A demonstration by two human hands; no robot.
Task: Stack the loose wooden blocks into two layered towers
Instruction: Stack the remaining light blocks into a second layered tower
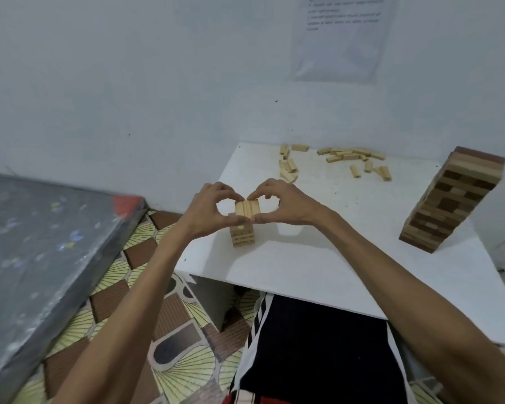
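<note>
**blockhead42:** ok so where's the build at rn?

**stackr:** the small tower (pixel 242 236) sits near the front-left of the white table (pixel 318 258), only a few layers up. Both hands are on its top layer (pixel 247 207), three blocks side by side. The left hand (pixel 209 209) curls round it w/ thumb at the near edge and fingertips at the far edge. The right hand (pixel 286 205) mirrors that from the other side, so the layer's pinched btwn them. Can't tell if it's fully seated, the thumbs hide the joint. The tall tower (pixel 452 199) w/ darker bands stands well apart on the right and looks done imo.

**blockhead42:** any tips for this step?

**stackr:** squeeze the three blocks flush so there are no gaps, then square the edges w/ the layer below. Light pressure only, bc the stack's narrow and a sideways shove could shift the lower rows. Let go w/ both hands evenly and lift straight up. Next pieces come from the loose blocks (pixel 350 158) scattered at the far side of the table. There are plenty there, so this tower's prob nowhere near finished.
</note>
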